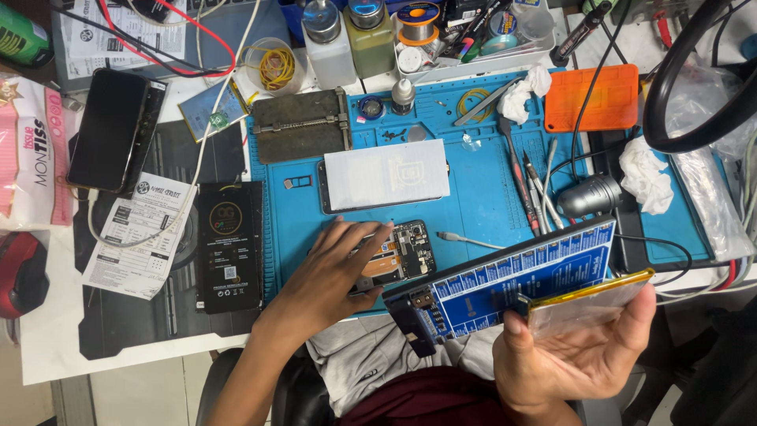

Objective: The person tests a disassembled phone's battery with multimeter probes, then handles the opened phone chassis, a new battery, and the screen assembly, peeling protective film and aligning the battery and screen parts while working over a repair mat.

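While the left hand [335, 272] presses flat, fingers spread, on the opened phone [394, 256] on the blue mat [481, 189], the right hand [572, 355] pinches a yellow-edged panel [591, 304] nearer the counter's edge; jostling the blue board [512, 284] beside the phone might knock it off.

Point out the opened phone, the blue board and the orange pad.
opened phone [404, 246], head view, exposed circuit area.
blue board [505, 285], head view, middle of its face.
orange pad [593, 98], head view, its centre.
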`<state>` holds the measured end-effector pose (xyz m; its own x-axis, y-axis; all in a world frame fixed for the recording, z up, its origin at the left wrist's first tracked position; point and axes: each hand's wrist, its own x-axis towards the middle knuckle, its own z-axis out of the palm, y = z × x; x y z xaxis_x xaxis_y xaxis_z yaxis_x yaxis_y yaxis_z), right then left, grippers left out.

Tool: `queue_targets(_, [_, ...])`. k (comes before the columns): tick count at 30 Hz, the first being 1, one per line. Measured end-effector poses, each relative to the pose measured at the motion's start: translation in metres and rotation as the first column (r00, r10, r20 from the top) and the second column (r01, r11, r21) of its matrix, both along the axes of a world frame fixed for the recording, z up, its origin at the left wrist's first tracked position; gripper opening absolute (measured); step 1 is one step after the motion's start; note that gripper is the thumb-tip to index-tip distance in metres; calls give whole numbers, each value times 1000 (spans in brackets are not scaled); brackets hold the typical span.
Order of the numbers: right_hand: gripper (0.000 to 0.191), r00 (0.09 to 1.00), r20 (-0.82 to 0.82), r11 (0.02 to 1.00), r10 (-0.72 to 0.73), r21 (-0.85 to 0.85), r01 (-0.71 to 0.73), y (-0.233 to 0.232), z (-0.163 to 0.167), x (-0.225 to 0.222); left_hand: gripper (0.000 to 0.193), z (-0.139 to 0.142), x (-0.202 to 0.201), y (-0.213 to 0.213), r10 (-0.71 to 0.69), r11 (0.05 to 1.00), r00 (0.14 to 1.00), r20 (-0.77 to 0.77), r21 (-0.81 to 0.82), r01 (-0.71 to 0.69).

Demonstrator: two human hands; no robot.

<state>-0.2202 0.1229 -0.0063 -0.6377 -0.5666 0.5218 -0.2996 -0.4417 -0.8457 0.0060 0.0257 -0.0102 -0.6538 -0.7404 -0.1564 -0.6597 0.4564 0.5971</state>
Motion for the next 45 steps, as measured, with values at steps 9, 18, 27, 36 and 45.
queue_targets(9, [95, 999, -22, 997, 25, 67, -23, 6, 3, 0, 109, 12, -4, 2, 87, 995, 995, -54, 61, -84])
queue_targets(18, [93, 996, -79, 992, 40, 123, -30, 12, 4, 4, 130, 35, -4, 7, 90, 995, 944, -318, 57, -76])
queue_targets(27, [94, 999, 0, 997, 41, 62, -41, 4, 5, 4, 125, 16, -12, -2, 110, 986, 993, 28, -130, -106])
queue_targets(36, [94, 998, 52, 999, -38, -16, 39, -17, 14, -3, 97, 9, -15, 4, 71, 983, 997, 7, -171, -69])
queue_targets(45, [90, 999, 33, 999, -33, -10, 33, -20, 10, -14, 78, 16, -15, 0, 74, 981, 995, 72, -183, -60])
